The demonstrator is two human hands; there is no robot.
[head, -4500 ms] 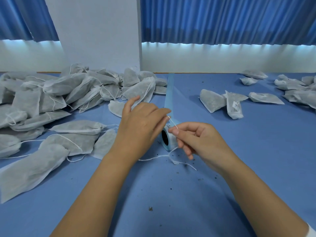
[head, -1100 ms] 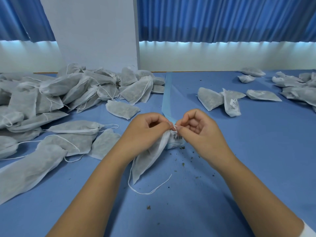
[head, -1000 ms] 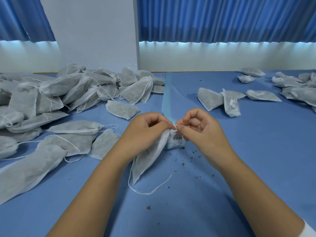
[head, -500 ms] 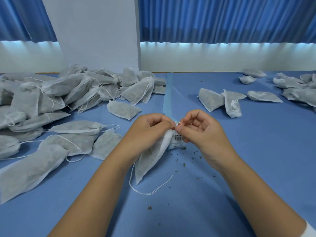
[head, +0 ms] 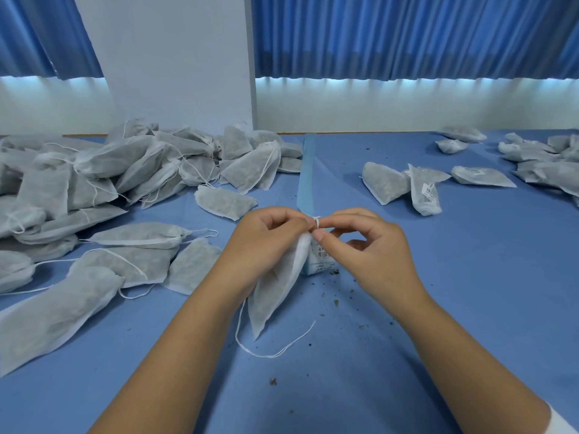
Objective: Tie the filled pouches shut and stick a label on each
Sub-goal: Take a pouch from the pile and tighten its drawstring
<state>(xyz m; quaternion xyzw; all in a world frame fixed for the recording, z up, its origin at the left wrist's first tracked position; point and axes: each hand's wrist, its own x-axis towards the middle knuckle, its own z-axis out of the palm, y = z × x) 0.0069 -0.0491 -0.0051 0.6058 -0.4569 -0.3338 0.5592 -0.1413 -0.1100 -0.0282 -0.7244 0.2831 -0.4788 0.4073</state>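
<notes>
The left hand [head: 269, 242] is still gripping the neck of the pouch [head: 275, 289], which is hanging down to the blue table [head: 470, 277] just in front of the label roll [head: 321, 261]. The right hand [head: 369, 255] is pinching the string [head: 316, 221] at the pouch's mouth between thumb and forefinger, its other fingers now curling more loosely than half a second ago. The heap of pouches [head: 125, 170] on the left is lying as before.
</notes>
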